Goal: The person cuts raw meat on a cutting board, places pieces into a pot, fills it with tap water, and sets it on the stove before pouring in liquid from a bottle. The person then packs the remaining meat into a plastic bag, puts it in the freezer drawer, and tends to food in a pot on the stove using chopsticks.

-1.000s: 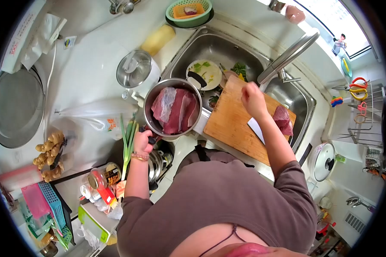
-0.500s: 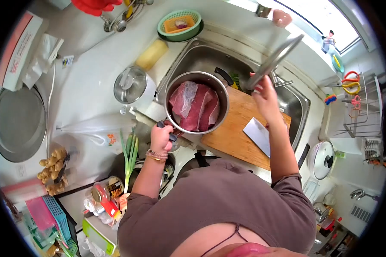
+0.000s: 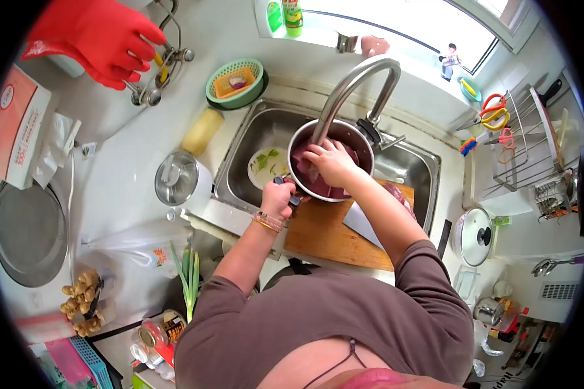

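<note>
My left hand (image 3: 279, 199) is closed around the black handle (image 3: 294, 200) of a steel pot (image 3: 349, 137). Inside the pot lie red pieces of raw meat (image 3: 303, 166). My right hand (image 3: 333, 163) reaches into it, fingers spread over the meat; its fingertips are partly hidden beside the faucet spout. The curved faucet (image 3: 363, 67) comes down into the pot, which is over the sink (image 3: 241, 142) and the edge of a wooden cutting board (image 3: 318, 236). On the board rest a wide cleaver blade (image 3: 362, 223) and, partly behind my right forearm, another piece of meat (image 3: 399, 198).
A white dish with green leaves (image 3: 265, 170) sits in the sink. Left of it stand a lidded white pot (image 3: 183, 180) and a green basket (image 3: 235, 81). Red rubber gloves (image 3: 107, 42) hang at upper left. Scallions (image 3: 188, 279) and ginger (image 3: 81, 299) are at lower left.
The pot has moved away from me to under the faucet. My right hand has let go of the faucet and gone into the pot, while my left keeps hold of the handle.
</note>
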`<state>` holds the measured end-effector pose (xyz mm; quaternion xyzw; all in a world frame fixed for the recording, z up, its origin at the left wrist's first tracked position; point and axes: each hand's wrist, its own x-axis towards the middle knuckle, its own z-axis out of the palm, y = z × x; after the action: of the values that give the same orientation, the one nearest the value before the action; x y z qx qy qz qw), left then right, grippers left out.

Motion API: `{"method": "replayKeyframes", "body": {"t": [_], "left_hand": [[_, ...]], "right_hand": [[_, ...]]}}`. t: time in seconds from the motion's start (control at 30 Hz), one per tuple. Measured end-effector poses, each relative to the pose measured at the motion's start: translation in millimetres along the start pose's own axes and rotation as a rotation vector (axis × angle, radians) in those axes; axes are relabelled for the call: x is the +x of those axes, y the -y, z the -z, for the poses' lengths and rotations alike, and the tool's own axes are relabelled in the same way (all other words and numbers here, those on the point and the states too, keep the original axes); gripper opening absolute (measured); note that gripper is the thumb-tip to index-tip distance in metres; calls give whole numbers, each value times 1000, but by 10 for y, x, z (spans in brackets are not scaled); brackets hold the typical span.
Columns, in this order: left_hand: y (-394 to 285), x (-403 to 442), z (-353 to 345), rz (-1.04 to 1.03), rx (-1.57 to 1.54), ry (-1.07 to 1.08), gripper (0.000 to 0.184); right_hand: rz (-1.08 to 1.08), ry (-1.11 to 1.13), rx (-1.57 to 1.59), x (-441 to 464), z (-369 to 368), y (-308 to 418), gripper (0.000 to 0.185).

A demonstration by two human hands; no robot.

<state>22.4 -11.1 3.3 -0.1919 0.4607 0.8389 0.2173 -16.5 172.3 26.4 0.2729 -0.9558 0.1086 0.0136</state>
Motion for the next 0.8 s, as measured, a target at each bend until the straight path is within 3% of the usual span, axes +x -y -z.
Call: {"method": "replayKeyframes", "body": {"t": [0.1,0.13,0.27,0.3,0.37,0.4,0.47,0.5,0.53,0.57,0.6,0.67,0.7,0.77,0.8], "left_hand": [[35,11,-74,32,-31,14,24],[62,21,-89,45,-32,20,24],[21,-5,-169,58,-54,41,22],[-2,-9,-171,55,-62,44,22],[-10,25,-119,-12,6,11,18],[-32,39,-97,-56,37,-4,17],[-8,157,12,-93,11,-29,14],[-21,184,55,-108,24,-36,15],[-40,198,95,-124,37,-44,15],[-60,200,122,-141,49,-54,16],[-101,146,95,-128,16,-67,17],[-78,150,195,-154,18,-88,18],[-60,168,260,-168,16,-99,18],[-107,128,399,-86,-70,-81,22],[-163,40,390,-35,-108,-86,23]], "right_hand": [[-46,109,-178,-9,122,68,33],[1,2,-163,-59,49,60,26],[9,-20,-211,-310,94,26,14],[-24,91,-239,-399,182,10,11],[-112,210,77,-493,344,-108,14],[-31,60,347,-507,262,-327,16],[-279,-181,592,-547,507,-479,11],[-407,-335,613,-587,478,-694,12],[-439,-469,402,-616,458,-965,13],[-625,-456,229,-642,435,-1172,23],[-638,-394,-147,-697,284,-1419,35],[-717,1,-404,-811,64,-1765,43],[-808,442,-350,-766,112,-1789,40],[-893,675,-148,-601,216,-1657,38],[-834,528,-180,-660,148,-1657,36]]}}
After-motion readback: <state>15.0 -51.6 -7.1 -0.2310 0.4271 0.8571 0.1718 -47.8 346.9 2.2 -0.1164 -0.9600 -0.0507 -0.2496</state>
